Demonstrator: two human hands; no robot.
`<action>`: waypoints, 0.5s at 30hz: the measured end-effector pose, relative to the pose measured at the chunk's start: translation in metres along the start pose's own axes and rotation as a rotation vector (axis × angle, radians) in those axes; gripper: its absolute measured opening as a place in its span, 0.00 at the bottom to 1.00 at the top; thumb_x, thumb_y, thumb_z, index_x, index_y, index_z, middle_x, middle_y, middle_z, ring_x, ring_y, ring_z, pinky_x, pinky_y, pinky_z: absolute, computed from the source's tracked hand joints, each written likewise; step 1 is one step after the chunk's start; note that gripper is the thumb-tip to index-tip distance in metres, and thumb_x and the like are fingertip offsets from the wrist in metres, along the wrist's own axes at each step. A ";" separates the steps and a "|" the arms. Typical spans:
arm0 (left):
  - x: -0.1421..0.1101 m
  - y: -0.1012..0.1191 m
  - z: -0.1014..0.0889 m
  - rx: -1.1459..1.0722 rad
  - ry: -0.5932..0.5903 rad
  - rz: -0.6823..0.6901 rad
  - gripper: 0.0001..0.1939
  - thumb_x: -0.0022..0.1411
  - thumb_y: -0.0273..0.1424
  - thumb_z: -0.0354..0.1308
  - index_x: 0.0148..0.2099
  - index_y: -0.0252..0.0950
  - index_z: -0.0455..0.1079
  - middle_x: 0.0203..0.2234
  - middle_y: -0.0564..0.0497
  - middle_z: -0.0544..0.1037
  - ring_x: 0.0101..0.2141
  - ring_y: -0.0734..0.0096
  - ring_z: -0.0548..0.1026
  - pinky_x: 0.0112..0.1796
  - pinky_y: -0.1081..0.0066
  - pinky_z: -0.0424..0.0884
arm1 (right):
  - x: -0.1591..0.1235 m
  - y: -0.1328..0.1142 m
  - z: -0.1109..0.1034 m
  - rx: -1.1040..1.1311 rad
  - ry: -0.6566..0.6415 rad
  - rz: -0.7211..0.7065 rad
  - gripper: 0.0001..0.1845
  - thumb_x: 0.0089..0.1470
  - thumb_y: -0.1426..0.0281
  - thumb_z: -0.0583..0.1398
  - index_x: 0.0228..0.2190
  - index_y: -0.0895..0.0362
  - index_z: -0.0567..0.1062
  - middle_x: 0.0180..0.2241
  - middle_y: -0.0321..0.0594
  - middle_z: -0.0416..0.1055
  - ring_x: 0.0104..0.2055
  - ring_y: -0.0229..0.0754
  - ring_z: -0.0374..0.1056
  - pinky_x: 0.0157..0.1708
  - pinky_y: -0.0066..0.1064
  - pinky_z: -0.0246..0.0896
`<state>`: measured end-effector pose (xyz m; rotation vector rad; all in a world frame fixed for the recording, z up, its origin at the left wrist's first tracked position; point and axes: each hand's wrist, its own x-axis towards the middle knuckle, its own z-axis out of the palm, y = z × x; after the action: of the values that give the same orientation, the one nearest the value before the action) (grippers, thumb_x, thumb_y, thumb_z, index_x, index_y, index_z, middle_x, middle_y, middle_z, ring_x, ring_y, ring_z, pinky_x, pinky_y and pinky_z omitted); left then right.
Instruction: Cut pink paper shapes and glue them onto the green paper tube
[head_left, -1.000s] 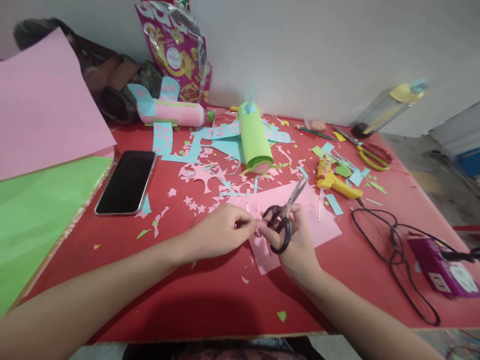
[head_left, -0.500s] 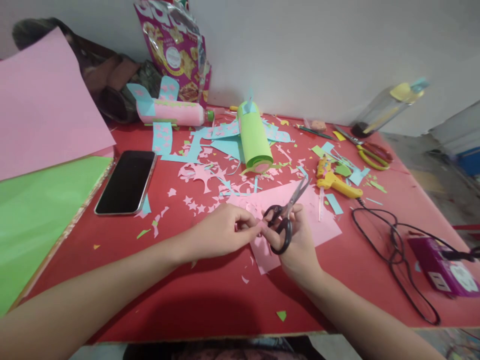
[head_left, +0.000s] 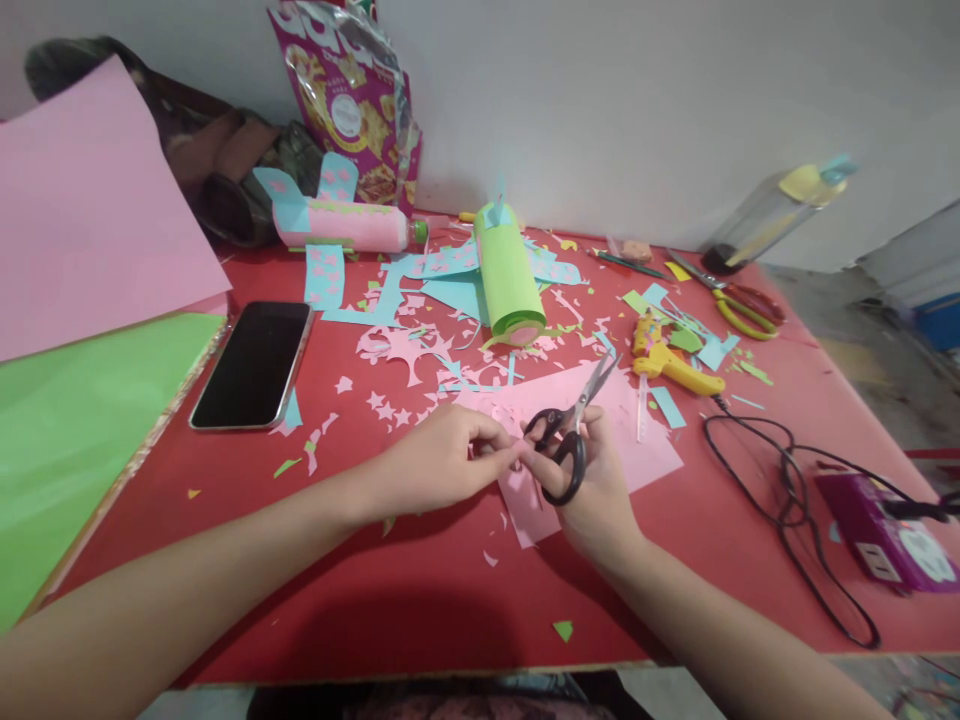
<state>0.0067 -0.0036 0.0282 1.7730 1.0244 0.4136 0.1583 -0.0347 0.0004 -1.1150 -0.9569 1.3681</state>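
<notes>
Left hand (head_left: pixel 450 455): thumb and forefinger are closing in a narrow pinch on a small pink paper piece (head_left: pixel 519 449), mostly hidden by my fingertips. Right hand (head_left: pixel 598 492): I am gripping the black-handled scissors (head_left: pixel 576 412) against the palm and fingers, blades standing slightly apart and pointing up and away from me. My right thumb and forefinger are meeting the left fingertips at the same piece; I cannot tell how much of it each side is holding.

Both hands are working over the near left part of a pink sheet (head_left: pixel 645 440), which is lying on the red table (head_left: pixel 420 620). Small pink stars (head_left: pixel 385 410) are lying to the left of the sheet, beyond my left wrist. A black-screened phone (head_left: pixel 253 365) is lying farther left.

Beyond the hands, a green paper roll (head_left: pixel 511 275) with blue wings is resting among scraps; a pink-wrapped bottle (head_left: pixel 352 226) is lying on its side to its left. A yellow glue gun (head_left: pixel 671 370) is resting just beyond the sheet's right side, its black cable (head_left: pixel 787 500) looping toward a purple box (head_left: pixel 885 530).
</notes>
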 end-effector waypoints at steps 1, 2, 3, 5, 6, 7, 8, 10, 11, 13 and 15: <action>0.000 0.000 0.000 0.002 0.000 0.001 0.16 0.57 0.35 0.47 0.21 0.32 0.64 0.14 0.57 0.62 0.18 0.81 0.60 0.21 0.79 0.56 | 0.000 0.000 0.000 0.001 0.001 -0.001 0.18 0.40 0.78 0.64 0.27 0.53 0.58 0.26 0.27 0.65 0.22 0.28 0.63 0.17 0.18 0.60; 0.000 0.000 0.000 0.005 0.001 0.002 0.16 0.57 0.35 0.47 0.21 0.32 0.64 0.14 0.57 0.62 0.18 0.81 0.59 0.21 0.79 0.56 | 0.000 0.000 0.000 0.002 0.001 -0.003 0.19 0.39 0.78 0.64 0.27 0.53 0.58 0.26 0.27 0.65 0.22 0.28 0.63 0.17 0.18 0.60; 0.000 0.000 0.000 0.007 0.001 0.004 0.16 0.57 0.34 0.48 0.21 0.32 0.64 0.14 0.57 0.62 0.18 0.82 0.59 0.21 0.79 0.55 | 0.000 0.000 0.000 0.002 0.003 -0.005 0.19 0.39 0.78 0.64 0.27 0.53 0.58 0.26 0.27 0.65 0.22 0.28 0.63 0.18 0.18 0.60; 0.000 0.001 0.000 0.006 0.000 -0.001 0.16 0.57 0.34 0.48 0.20 0.32 0.63 0.14 0.57 0.62 0.18 0.82 0.59 0.21 0.79 0.55 | 0.000 0.000 0.000 0.001 0.006 -0.006 0.19 0.39 0.78 0.64 0.27 0.53 0.58 0.26 0.27 0.65 0.22 0.28 0.63 0.18 0.18 0.60; 0.001 0.001 0.000 0.005 0.001 -0.006 0.16 0.57 0.34 0.48 0.20 0.32 0.63 0.13 0.57 0.61 0.17 0.82 0.59 0.21 0.79 0.55 | 0.000 0.000 0.000 0.001 0.005 -0.007 0.19 0.39 0.78 0.64 0.26 0.53 0.58 0.26 0.27 0.65 0.22 0.28 0.63 0.17 0.18 0.59; 0.001 0.001 0.000 0.004 0.001 -0.010 0.16 0.57 0.34 0.48 0.20 0.32 0.63 0.13 0.57 0.61 0.17 0.82 0.59 0.21 0.79 0.55 | 0.000 0.000 0.000 0.004 0.003 -0.005 0.19 0.39 0.78 0.64 0.27 0.53 0.58 0.26 0.27 0.64 0.22 0.28 0.63 0.17 0.18 0.59; 0.001 0.001 0.000 0.006 0.000 -0.012 0.16 0.57 0.34 0.47 0.21 0.32 0.63 0.13 0.57 0.61 0.18 0.82 0.59 0.21 0.79 0.55 | 0.000 0.000 0.000 0.007 0.001 -0.003 0.19 0.39 0.78 0.64 0.27 0.53 0.58 0.26 0.26 0.64 0.22 0.28 0.63 0.17 0.18 0.59; 0.001 0.000 0.001 0.015 -0.003 -0.007 0.16 0.57 0.34 0.47 0.21 0.32 0.64 0.14 0.57 0.62 0.18 0.82 0.59 0.21 0.79 0.55 | 0.000 0.000 0.000 0.010 0.000 -0.001 0.19 0.39 0.78 0.64 0.27 0.53 0.58 0.26 0.26 0.64 0.22 0.28 0.63 0.16 0.18 0.59; 0.001 -0.001 0.001 0.022 -0.004 -0.004 0.16 0.57 0.35 0.47 0.21 0.32 0.64 0.14 0.57 0.62 0.18 0.82 0.59 0.21 0.79 0.55 | 0.000 0.000 0.000 0.009 0.001 -0.001 0.19 0.39 0.77 0.64 0.27 0.53 0.58 0.26 0.26 0.64 0.22 0.28 0.63 0.16 0.18 0.59; 0.001 -0.003 0.001 0.038 -0.009 -0.003 0.17 0.58 0.35 0.47 0.21 0.32 0.64 0.15 0.57 0.63 0.19 0.81 0.59 0.22 0.79 0.55 | 0.000 0.000 0.000 0.003 0.002 -0.005 0.18 0.39 0.77 0.64 0.27 0.53 0.58 0.26 0.26 0.64 0.22 0.28 0.63 0.16 0.18 0.59; 0.001 -0.004 0.001 0.049 -0.011 -0.003 0.17 0.58 0.35 0.46 0.22 0.32 0.64 0.15 0.56 0.63 0.19 0.81 0.59 0.22 0.79 0.56 | -0.001 0.000 0.000 -0.008 0.005 -0.008 0.19 0.39 0.77 0.64 0.27 0.53 0.58 0.26 0.26 0.64 0.22 0.28 0.63 0.17 0.18 0.59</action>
<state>0.0059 -0.0031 0.0238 1.8156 1.0371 0.3795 0.1580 -0.0353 0.0004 -1.1185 -0.9629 1.3555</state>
